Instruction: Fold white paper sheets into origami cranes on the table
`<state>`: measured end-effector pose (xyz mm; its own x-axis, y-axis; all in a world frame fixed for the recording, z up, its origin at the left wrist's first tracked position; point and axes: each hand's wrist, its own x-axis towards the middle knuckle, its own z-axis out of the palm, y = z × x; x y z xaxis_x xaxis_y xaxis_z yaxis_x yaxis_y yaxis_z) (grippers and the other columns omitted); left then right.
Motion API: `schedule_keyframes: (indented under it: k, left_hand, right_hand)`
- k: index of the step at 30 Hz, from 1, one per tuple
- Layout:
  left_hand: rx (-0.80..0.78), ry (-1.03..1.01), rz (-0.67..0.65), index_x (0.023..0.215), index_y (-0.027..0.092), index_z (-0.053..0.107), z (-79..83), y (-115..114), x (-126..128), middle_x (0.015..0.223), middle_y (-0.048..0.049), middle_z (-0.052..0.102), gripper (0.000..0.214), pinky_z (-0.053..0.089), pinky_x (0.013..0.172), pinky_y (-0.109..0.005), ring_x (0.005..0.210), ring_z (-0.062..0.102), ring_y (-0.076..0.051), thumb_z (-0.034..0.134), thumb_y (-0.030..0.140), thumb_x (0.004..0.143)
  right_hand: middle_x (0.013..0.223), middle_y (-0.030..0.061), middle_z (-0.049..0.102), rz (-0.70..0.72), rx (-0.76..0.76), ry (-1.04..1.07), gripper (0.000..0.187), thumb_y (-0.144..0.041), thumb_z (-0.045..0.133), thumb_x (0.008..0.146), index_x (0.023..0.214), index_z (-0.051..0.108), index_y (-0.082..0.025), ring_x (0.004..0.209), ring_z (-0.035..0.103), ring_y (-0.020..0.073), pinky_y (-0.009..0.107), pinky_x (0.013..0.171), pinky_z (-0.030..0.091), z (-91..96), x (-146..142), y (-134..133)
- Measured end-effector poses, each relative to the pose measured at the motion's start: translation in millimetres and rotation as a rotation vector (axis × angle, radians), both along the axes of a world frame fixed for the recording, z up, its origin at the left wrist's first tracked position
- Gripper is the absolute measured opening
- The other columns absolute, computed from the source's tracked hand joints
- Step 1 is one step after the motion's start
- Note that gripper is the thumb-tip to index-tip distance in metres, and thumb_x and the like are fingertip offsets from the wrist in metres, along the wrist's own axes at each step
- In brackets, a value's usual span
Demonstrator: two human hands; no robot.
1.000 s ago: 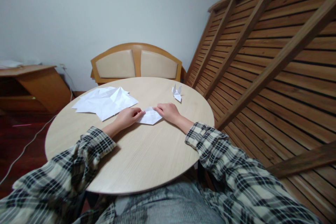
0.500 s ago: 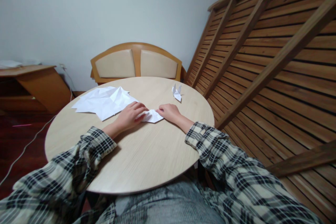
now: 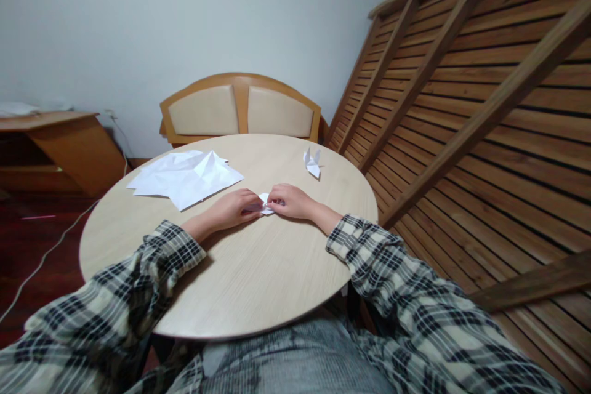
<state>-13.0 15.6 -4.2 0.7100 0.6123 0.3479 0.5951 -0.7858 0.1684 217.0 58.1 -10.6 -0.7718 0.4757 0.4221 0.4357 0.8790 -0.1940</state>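
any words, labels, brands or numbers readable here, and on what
None can be read. The folded paper between the left hand and right hand is blank white, as are the loose sheets and the small paper figure; the table and chair show no label.

I wear a loose flannel shirt (image 3: 443, 332) in a plaid of cream, grey and black, the checks crossed by thin dark lines. Its left sleeve (image 3: 106, 308) and right sleeve (image 3: 397, 283) are long, ending in cuffs at my wrists. My left hand (image 3: 231, 210) and right hand (image 3: 289, 202) are bare. My trousers (image 3: 295, 363) are mottled grey.
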Motion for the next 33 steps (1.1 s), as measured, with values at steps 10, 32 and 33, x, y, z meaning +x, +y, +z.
schedule_keyframes:
  k: [10, 32, 33]
  left_hand:
    - [-0.033, -0.020, 0.017, 0.099, 0.019, 0.064, 0.0, 0, -2, 0.093, -0.0066, 0.066, 0.019, 0.049, 0.078, -0.035, 0.087, 0.060, -0.020, 0.056, 0.035, 0.093]
    - [0.026, -0.052, 0.033, 0.106, 0.017, 0.064, -8.7, 7, -5, 0.096, -0.0085, 0.069, 0.020, 0.050, 0.078, -0.033, 0.087, 0.063, -0.019, 0.049, 0.022, 0.094]
    - [0.023, -0.055, 0.035, 0.107, 0.017, 0.064, -8.6, 7, -5, 0.097, -0.0087, 0.069, 0.020, 0.050, 0.078, -0.034, 0.088, 0.063, -0.019, 0.049, 0.022, 0.094]
  right_hand:
    - [0.075, 0.0029, 0.055, 0.002, -0.137, 0.010, 0.029, -0.032, 0.053, 0.095, 0.072, 0.059, -0.015, 0.072, 0.048, 0.0142, 0.027, 0.068, 0.036, 8.9, -1, -7]
    - [0.080, 0.0043, 0.059, -0.008, -0.122, -0.023, 0.022, -0.028, 0.055, 0.094, 0.079, 0.064, -0.014, 0.078, 0.051, 0.0150, 0.027, 0.074, 0.039, 7.0, 0, -6]
    - [0.081, 0.0045, 0.060, -0.013, -0.128, -0.019, 0.020, -0.027, 0.055, 0.094, 0.081, 0.064, -0.014, 0.079, 0.051, 0.0150, 0.027, 0.075, 0.039, 7.2, 0, -6]
